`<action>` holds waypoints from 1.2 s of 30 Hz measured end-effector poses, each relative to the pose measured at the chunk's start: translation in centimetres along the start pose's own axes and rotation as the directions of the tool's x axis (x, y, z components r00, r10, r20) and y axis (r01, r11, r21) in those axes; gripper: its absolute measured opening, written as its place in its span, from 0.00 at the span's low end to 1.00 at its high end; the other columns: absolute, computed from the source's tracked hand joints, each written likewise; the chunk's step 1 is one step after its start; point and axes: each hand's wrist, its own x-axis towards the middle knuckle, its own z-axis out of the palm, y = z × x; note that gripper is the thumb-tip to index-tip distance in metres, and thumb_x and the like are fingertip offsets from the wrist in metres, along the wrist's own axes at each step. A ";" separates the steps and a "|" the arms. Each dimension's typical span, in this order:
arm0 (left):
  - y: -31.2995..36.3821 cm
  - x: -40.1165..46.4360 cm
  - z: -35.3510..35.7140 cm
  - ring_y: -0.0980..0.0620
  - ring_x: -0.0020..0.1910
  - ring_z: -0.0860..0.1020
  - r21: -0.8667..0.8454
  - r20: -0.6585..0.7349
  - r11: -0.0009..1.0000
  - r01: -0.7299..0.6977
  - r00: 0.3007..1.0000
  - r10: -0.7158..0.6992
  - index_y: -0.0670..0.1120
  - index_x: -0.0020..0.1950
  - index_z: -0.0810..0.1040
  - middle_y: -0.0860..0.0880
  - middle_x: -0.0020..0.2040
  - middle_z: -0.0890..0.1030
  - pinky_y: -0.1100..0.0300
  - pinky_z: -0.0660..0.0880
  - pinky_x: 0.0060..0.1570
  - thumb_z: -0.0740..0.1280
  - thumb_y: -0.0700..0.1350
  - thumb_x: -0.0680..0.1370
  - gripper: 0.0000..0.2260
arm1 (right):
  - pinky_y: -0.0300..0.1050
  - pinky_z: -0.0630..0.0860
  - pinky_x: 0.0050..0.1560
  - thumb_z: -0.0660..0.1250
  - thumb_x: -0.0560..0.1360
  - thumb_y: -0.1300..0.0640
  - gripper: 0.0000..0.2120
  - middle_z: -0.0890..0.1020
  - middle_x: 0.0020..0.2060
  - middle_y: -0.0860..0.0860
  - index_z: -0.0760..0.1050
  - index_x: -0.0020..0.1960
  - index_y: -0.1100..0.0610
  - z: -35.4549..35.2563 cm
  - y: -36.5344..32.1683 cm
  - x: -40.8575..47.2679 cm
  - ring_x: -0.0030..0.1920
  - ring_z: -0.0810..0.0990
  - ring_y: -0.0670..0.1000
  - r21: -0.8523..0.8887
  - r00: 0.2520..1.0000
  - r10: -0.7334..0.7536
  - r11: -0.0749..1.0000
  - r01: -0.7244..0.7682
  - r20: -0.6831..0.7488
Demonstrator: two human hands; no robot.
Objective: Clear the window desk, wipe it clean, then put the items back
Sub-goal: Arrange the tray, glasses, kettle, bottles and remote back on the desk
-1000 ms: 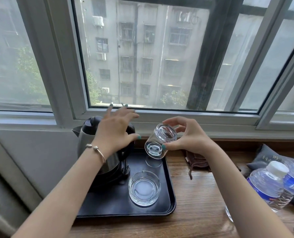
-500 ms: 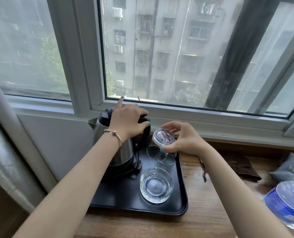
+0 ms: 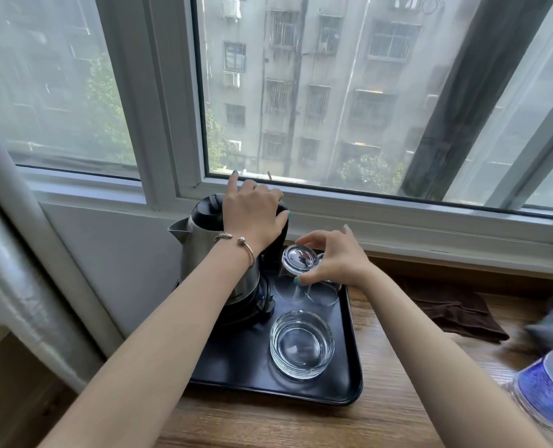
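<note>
Our right hand (image 3: pixel 333 260) clamped the upturned clear glass tumbler (image 3: pixel 299 261); left hand (image 3: pixel 252 211) gripped the steel kettle's black handle (image 3: pixel 280 234). We judged lowering gently best.

The kettle (image 3: pixel 218 253) has a brushed steel body with a glossy black plastic lid and handle. Under it, the tray (image 3: pixel 349 376) is smooth, matt black plastic. Beside the kettle, the tumbler (image 3: pixel 299 260) and ashtray (image 3: pixel 301 344) are clear, shiny glass. The desk (image 3: pixel 382 415) beneath the tray is grained wood; right of the tray lies a soft brown cloth (image 3: pixel 453 315).
</note>
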 end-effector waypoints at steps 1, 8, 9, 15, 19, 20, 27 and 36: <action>0.1 0.1 0.1 0.48 0.58 0.75 0.003 -0.002 1.000 0.011 1.000 -0.011 0.53 0.59 0.79 0.51 0.52 0.82 0.46 0.52 0.74 0.61 0.61 0.77 0.17 | 0.58 0.41 0.77 0.79 0.53 0.39 0.31 0.84 0.49 0.38 0.78 0.55 0.41 0.2 0.0 0.3 0.54 0.78 0.38 -0.031 1.000 -0.008 0.999 0.008 -0.001; -0.2 -0.4 0.4 0.47 0.71 0.66 0.040 -0.022 0.987 -0.153 0.988 0.154 0.53 0.68 0.73 0.50 0.69 0.73 0.45 0.50 0.75 0.62 0.58 0.77 0.20 | 0.59 0.33 0.74 0.76 0.52 0.31 0.37 0.84 0.53 0.38 0.78 0.59 0.40 0.6 -0.2 1.9 0.62 0.75 0.44 -0.229 1.000 -0.017 0.973 0.022 0.023; -0.3 -0.8 0.4 0.46 0.73 0.63 0.045 -0.014 0.976 -0.214 0.977 0.215 0.54 0.70 0.70 0.50 0.72 0.70 0.45 0.50 0.75 0.62 0.58 0.77 0.22 | 0.59 0.32 0.73 0.76 0.52 0.31 0.38 0.83 0.53 0.38 0.78 0.60 0.40 0.7 -0.1 2.1 0.63 0.75 0.44 -0.241 0.999 -0.020 0.970 0.027 0.030; -1.6 -4.1 0.2 0.45 0.74 0.64 0.049 -0.017 0.906 -0.419 0.907 0.421 0.54 0.72 0.69 0.50 0.72 0.70 0.43 0.53 0.75 0.66 0.58 0.75 0.26 | 0.59 0.32 0.73 0.77 0.51 0.31 0.38 0.82 0.54 0.36 0.77 0.60 0.39 0.7 0.5 2.7 0.66 0.71 0.46 -0.268 0.995 -0.038 0.961 0.060 0.088; -2.5 -6.0 0.4 0.46 0.73 0.66 0.073 -0.042 0.874 -0.480 0.874 0.483 0.54 0.69 0.73 0.50 0.69 0.74 0.42 0.57 0.73 0.72 0.61 0.69 0.31 | 0.61 0.34 0.74 0.78 0.51 0.31 0.40 0.82 0.55 0.37 0.77 0.61 0.39 0.9 0.8 3.1 0.65 0.72 0.46 -0.298 0.992 -0.048 0.951 0.082 0.118; -2.6 -6.4 0.5 0.46 0.72 0.68 0.071 -0.052 0.868 -0.492 0.867 0.495 0.54 0.69 0.73 0.50 0.69 0.75 0.42 0.58 0.73 0.73 0.62 0.67 0.32 | 0.61 0.35 0.74 0.78 0.51 0.31 0.40 0.83 0.55 0.37 0.77 0.61 0.40 0.9 0.9 3.2 0.65 0.73 0.46 -0.300 0.991 -0.050 0.950 0.085 0.122; -2.9 -8.5 1.2 0.46 0.72 0.68 0.005 -0.092 0.880 -0.474 0.876 0.473 0.53 0.70 0.72 0.51 0.68 0.75 0.44 0.55 0.72 0.74 0.64 0.64 0.37 | 0.60 0.35 0.73 0.79 0.51 0.32 0.39 0.82 0.55 0.37 0.77 0.60 0.39 1.5 1.6 3.8 0.65 0.73 0.47 -0.282 0.986 -0.028 0.957 0.074 0.164; -2.9 -8.8 1.2 0.46 0.71 0.69 0.004 -0.066 0.891 -0.454 0.889 0.453 0.52 0.68 0.75 0.50 0.67 0.76 0.43 0.54 0.72 0.76 0.60 0.65 0.34 | 0.61 0.52 0.75 0.81 0.53 0.36 0.37 0.82 0.56 0.38 0.77 0.60 0.40 1.6 1.6 3.9 0.59 0.72 0.45 -0.198 0.985 0.021 0.980 0.013 0.169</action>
